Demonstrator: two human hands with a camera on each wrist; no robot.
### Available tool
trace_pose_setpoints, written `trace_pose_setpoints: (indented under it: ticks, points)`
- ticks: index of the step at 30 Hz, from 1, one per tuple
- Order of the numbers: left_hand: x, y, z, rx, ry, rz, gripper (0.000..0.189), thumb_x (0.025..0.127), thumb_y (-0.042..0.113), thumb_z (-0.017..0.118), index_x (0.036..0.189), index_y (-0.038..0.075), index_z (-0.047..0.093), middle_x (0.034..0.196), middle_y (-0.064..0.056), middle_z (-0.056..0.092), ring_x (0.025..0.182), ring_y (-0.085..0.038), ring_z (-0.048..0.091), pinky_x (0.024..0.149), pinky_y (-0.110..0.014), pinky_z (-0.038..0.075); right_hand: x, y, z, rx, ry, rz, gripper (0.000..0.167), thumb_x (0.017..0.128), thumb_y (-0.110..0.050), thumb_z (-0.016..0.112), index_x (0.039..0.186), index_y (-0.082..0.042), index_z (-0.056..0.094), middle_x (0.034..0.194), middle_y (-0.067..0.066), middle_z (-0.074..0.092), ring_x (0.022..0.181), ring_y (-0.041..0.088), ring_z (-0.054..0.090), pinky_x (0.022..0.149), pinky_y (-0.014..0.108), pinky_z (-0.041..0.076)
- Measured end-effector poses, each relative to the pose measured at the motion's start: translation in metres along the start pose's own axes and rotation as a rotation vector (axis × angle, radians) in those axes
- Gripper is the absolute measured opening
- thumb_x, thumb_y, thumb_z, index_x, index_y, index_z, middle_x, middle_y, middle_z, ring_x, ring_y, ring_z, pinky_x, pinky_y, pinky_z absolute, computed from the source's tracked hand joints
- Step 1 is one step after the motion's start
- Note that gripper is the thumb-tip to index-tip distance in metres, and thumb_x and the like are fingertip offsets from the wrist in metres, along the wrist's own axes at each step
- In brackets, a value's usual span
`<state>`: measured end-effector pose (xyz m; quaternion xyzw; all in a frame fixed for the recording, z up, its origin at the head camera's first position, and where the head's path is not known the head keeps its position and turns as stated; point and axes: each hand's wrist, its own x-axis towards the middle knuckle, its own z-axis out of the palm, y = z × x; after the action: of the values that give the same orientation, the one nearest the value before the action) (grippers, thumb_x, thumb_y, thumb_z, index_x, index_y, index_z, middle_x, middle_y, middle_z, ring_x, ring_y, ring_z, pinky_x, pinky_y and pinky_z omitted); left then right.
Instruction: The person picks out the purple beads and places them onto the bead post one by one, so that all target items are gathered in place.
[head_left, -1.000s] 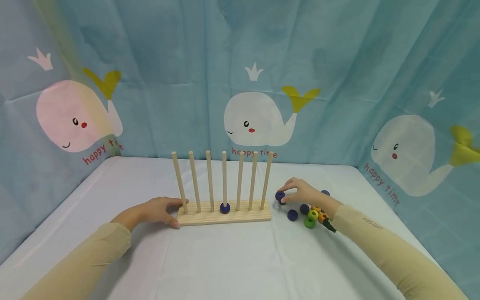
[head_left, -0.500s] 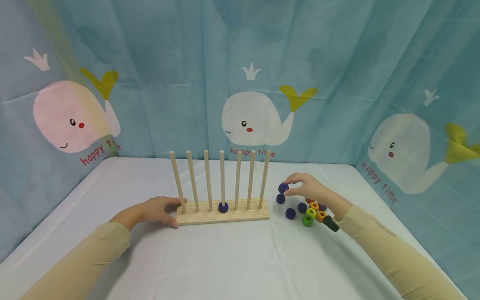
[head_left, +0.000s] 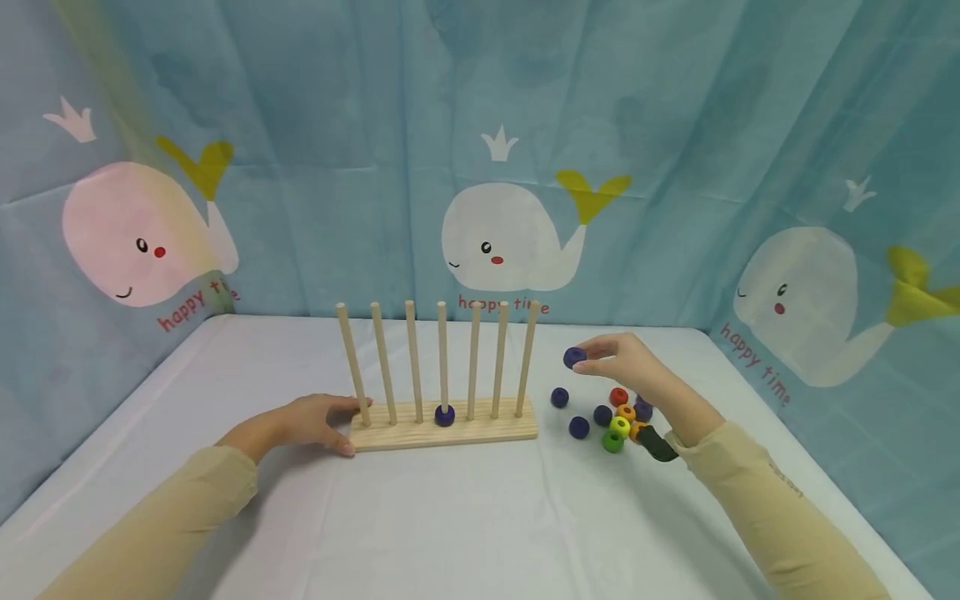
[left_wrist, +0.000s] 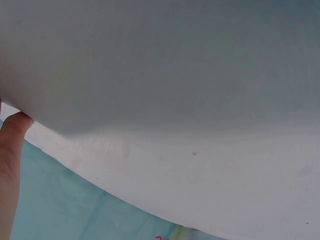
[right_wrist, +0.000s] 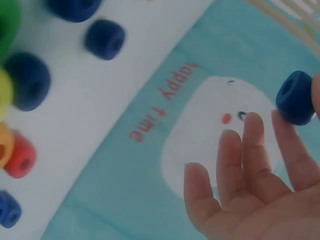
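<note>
My left hand point(head_left: 307, 423) grips the left end of a wooden peg board point(head_left: 480, 432), thumb at the front and a finger behind. Several upright pegs stand on it, and a dark blue bead point(head_left: 445, 415) sits at the foot of the middle peg. Above the table to the right of the board, my right hand point(head_left: 626, 367) pinches another blue bead point(head_left: 574, 357) between thumb and index finger. In the right wrist view, this pinched bead point(right_wrist: 295, 98) shows its hole, and the other fingers are spread. The left wrist view catches only part of the left hand point(left_wrist: 11, 150).
Loose beads lie below the right hand: blue point(head_left: 559, 397), red point(head_left: 618, 397), yellow point(head_left: 620, 426), green point(head_left: 612, 442) and orange ones point(head_left: 626, 412). Beside them is a dark green elongated thing point(head_left: 657, 445). A whale-print curtain point(head_left: 337, 208) hangs behind the white table point(head_left: 442, 525).
My right hand has lifted the blue bead up off the table, away from another blue bead beside it. The left hand keeps its place on the board. The view has shifted slightly.
</note>
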<state>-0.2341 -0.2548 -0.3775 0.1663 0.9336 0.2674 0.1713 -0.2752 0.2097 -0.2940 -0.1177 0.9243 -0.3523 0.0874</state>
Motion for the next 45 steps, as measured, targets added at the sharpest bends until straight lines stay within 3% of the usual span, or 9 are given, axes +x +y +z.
trace_pose_setpoints:
  ticks: [14,33,45]
  points:
    - [0.001,-0.001,0.0,0.013,0.007,-0.011,0.082,0.073,0.035,0.084,0.141,0.004,0.05,0.144,-0.029,0.042,0.132,-0.054,0.03,0.103,-0.068,0.025,-0.018,-0.031,-0.007,0.127,0.041,0.066,0.058,0.091,-0.029,0.069,0.138,0.0,0.051,0.135,0.022,0.055,0.127,0.04,0.048,0.103,0.057,0.037]
    - [0.001,-0.002,0.001,0.01,0.004,0.006,0.082,0.074,0.034,0.084,0.141,0.003,0.049,0.143,-0.029,0.043,0.132,-0.054,0.031,0.102,-0.068,0.026,-0.035,-0.058,-0.008,0.3,0.091,-0.011,0.049,0.092,-0.022,0.069,0.135,-0.003,0.055,0.126,0.017,0.062,0.12,0.034,0.054,0.107,0.056,0.033]
    - [0.001,-0.002,0.002,0.023,0.014,0.015,0.083,0.073,0.036,0.084,0.141,0.004,0.05,0.142,-0.029,0.045,0.132,-0.054,0.032,0.101,-0.069,0.026,-0.037,-0.078,-0.003,0.366,0.112,-0.085,0.043,0.091,-0.018,0.07,0.129,-0.002,0.058,0.118,0.014,0.066,0.109,0.028,0.061,0.106,0.048,0.038]
